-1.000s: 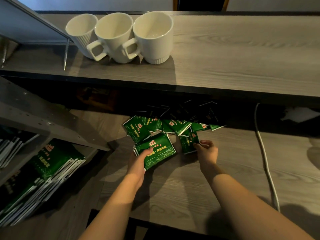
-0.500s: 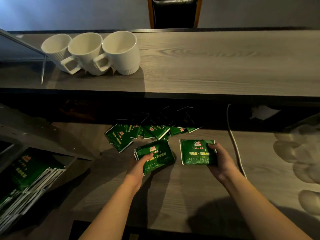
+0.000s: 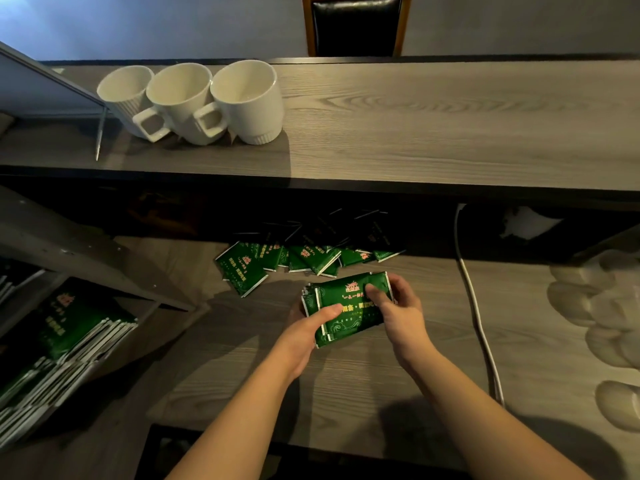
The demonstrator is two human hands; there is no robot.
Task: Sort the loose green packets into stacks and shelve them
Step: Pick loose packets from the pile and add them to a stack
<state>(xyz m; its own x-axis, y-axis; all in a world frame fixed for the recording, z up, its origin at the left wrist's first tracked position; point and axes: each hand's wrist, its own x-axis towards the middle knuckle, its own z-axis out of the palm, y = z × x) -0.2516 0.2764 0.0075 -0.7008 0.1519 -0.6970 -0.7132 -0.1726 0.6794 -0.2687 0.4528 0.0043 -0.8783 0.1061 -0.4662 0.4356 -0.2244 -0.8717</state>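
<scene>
Both hands have met: left hand and right hand clamp their fingers on one green stack, just before the loose packets, where uneven squeezing could fan slippery packets out.

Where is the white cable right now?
In the head view, the white cable runs down the lower wooden surface at right, just beyond the right hand gripping the packet stack.

Dim indoor light, brightest at upper left. Mugs cast soft shadows toward camera; recess under the upper shelf near black. Wide-angle bending at edges. Pale smears far right, possibly lens glare.
</scene>
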